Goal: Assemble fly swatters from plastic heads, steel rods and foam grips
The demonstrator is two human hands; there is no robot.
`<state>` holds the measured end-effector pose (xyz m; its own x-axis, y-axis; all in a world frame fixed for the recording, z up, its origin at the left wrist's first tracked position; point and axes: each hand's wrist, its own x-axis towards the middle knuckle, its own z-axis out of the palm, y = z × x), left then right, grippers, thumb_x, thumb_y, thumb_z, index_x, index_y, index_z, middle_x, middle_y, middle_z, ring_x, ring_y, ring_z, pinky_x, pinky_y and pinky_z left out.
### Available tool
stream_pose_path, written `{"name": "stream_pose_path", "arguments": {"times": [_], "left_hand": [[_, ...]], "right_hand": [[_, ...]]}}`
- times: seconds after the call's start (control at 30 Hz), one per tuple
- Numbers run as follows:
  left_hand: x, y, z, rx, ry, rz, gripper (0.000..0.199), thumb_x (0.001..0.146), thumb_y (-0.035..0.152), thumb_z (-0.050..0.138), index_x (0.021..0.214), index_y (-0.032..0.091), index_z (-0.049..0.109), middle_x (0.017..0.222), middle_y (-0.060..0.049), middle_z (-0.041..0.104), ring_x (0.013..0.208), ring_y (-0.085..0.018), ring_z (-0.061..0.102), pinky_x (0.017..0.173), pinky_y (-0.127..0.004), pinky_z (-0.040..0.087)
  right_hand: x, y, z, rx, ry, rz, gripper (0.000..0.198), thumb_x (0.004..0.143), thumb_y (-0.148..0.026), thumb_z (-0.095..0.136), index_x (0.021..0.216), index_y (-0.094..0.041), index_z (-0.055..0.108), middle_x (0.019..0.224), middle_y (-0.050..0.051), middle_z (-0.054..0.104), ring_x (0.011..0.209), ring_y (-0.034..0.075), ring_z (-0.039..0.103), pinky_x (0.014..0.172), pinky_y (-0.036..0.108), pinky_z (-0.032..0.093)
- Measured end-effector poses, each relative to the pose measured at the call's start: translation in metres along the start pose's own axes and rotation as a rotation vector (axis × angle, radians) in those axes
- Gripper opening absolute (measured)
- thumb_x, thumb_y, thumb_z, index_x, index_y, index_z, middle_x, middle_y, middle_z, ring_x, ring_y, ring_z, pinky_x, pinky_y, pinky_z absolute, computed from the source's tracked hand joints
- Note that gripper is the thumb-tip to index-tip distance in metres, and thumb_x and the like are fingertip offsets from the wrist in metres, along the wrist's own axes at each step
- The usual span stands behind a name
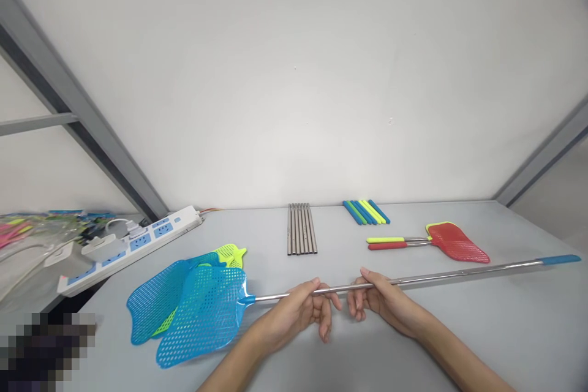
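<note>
A blue fly swatter [206,312] with a long extended metal rod lies across in front of me, its blue handle grip [561,260] far to the right. My left hand [305,309] pinches the rod near the swatter head, thumb along the top. Further right along the same rod, my right hand [379,300] grips it between thumb and fingers. Under and behind the blue head rest more loose swatter heads, a blue one [154,300] and a yellow-green one [232,254]. Beyond my hands, several metal tubes [302,229] lie side by side.
Several blue, green and yellow handle grips [366,212] lie near the wall. Two retracted swatters, a red one [459,243] on a yellow one [384,239], lie to the right. A power strip [156,237] with plugs runs along the left table edge, beside plastic bags [41,236].
</note>
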<state>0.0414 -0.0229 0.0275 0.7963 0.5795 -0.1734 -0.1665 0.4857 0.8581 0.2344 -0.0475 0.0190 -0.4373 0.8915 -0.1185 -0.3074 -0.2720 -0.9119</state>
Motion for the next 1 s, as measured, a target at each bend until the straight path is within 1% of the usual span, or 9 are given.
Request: {"name": "stream_pose_path", "arguments": {"times": [0.3, 0.5, 0.7, 0.83, 1.0], "left_hand": [[0.0015, -0.0018, -0.0004, -0.019, -0.023, -0.007, 0.040, 0.083, 0.039, 0.025, 0.088, 0.011, 0.054, 0.049, -0.001, 0.049, 0.048, -0.013, 0.047, 0.060, -0.029, 0.036], [0.0014, -0.0015, 0.0002, 0.011, -0.009, -0.004, 0.040, 0.083, 0.040, 0.024, 0.078, 0.012, 0.053, 0.051, -0.002, 0.051, 0.049, -0.012, 0.048, 0.062, -0.028, 0.035], [0.0021, -0.0019, 0.0021, -0.002, 0.023, 0.037, 0.036, 0.083, 0.037, 0.026, 0.072, 0.013, 0.052, 0.052, -0.001, 0.051, 0.046, -0.010, 0.046, 0.058, -0.025, 0.034], [0.0039, -0.0046, 0.0015, 0.018, 0.048, 0.060, 0.036, 0.083, 0.037, 0.029, 0.070, 0.012, 0.052, 0.048, 0.001, 0.048, 0.043, -0.009, 0.043, 0.055, -0.023, 0.033], [0.0057, -0.0096, 0.0005, 0.009, 0.056, 0.059, 0.039, 0.083, 0.038, 0.027, 0.065, 0.013, 0.050, 0.039, 0.004, 0.039, 0.040, -0.008, 0.038, 0.053, -0.022, 0.033]], "right_hand": [[-0.0008, -0.0015, 0.0021, -0.008, -0.016, 0.005, 0.058, 0.078, -0.054, 0.024, 0.058, -0.011, 0.057, 0.060, 0.008, 0.055, 0.056, 0.015, 0.050, 0.062, 0.032, 0.036], [-0.0002, 0.0000, 0.0033, 0.116, -0.041, 0.033, 0.058, 0.079, -0.052, 0.022, 0.060, -0.011, 0.057, 0.063, 0.009, 0.055, 0.055, 0.015, 0.051, 0.065, 0.035, 0.035], [0.0002, 0.0008, 0.0027, 0.121, -0.041, 0.037, 0.055, 0.081, -0.047, 0.023, 0.059, -0.010, 0.057, 0.064, 0.010, 0.056, 0.058, 0.016, 0.051, 0.068, 0.035, 0.034], [-0.0001, 0.0010, 0.0034, 0.123, -0.042, 0.038, 0.051, 0.081, -0.045, 0.025, 0.059, -0.011, 0.056, 0.066, 0.010, 0.056, 0.058, 0.015, 0.051, 0.068, 0.034, 0.035], [0.0001, 0.0026, 0.0031, 0.117, -0.054, 0.033, 0.052, 0.082, -0.045, 0.023, 0.059, -0.010, 0.055, 0.067, 0.011, 0.057, 0.058, 0.015, 0.051, 0.067, 0.034, 0.035]]}}
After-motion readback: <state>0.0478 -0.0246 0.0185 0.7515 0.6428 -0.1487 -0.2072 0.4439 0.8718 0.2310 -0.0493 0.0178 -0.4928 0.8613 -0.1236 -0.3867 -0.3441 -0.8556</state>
